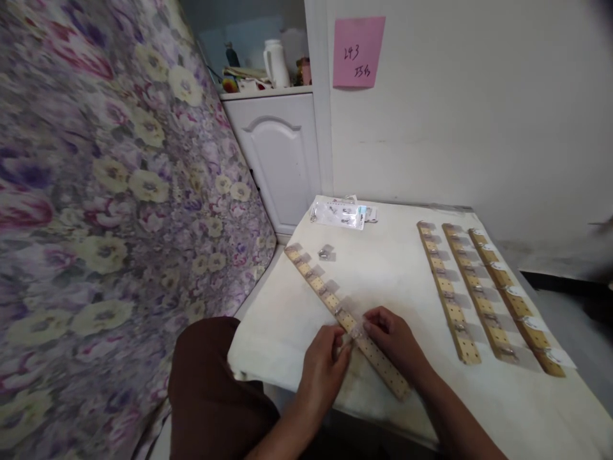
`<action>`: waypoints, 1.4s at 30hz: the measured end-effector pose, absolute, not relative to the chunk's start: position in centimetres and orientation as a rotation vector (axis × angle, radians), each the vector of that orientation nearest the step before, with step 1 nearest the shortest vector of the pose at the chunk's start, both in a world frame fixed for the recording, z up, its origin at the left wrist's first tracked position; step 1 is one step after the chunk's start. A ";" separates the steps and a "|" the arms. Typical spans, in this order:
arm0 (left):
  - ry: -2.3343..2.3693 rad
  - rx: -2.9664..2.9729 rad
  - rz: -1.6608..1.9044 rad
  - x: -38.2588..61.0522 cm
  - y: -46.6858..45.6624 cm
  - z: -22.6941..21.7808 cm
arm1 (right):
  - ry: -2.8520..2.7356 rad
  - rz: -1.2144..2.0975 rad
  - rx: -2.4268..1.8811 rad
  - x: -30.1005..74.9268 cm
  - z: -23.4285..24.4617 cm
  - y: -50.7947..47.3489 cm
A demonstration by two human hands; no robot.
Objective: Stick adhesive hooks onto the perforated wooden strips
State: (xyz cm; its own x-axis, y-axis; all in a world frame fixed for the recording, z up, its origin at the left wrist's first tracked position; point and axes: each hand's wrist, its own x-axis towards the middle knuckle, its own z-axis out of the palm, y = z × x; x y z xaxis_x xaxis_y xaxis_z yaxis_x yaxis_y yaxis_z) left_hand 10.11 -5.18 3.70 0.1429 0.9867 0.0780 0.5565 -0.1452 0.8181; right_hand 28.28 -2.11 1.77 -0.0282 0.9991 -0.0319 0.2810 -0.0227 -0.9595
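Note:
A long wooden strip with rows of small holes (385, 369) lies slantwise on the cloth-covered table in front of me. Small metal pieces with clear plastic tabs sit along its far part. My left hand (326, 359) is at its near-left edge, thumb and fingertips drawn together. Across the strip, my right hand (390, 333) has its thumb and forefinger pinched beside a small shiny piece (356, 332). That piece sits on the strip between both hands. Whatever lies inside either pinch is too small to make out.
A loose metal piece in clear plastic (325, 253) lies beyond the strip. Clear packages (339, 213) lie at the table's back edge. Three similar filled strips (479, 291) lie on the right. A floral curtain (119, 191) hangs left; a white cabinet (282, 153) stands behind.

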 end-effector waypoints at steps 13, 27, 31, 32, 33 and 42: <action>1.537 1.981 0.778 10.2 -4.5 2.4 | -1.441 1.116 -1.513 28.1 2.1 -1.8; 1.554 1.968 0.773 10.3 -4.4 2.5 | -1.484 1.079 -1.578 28.2 2.0 -1.9; 1.539 1.966 0.757 10.3 -4.4 2.6 | -1.486 1.059 -1.584 28.1 2.0 -1.9; 1.539 1.959 0.762 10.2 -4.4 2.6 | -1.487 1.058 -1.585 28.1 2.0 -2.0; 1.536 1.952 0.771 10.2 -4.4 2.5 | -1.488 1.061 -1.584 28.0 2.1 -2.0; 1.286 2.045 0.949 8.8 -5.5 1.5 | -1.477 1.079 -1.585 28.1 2.2 -2.1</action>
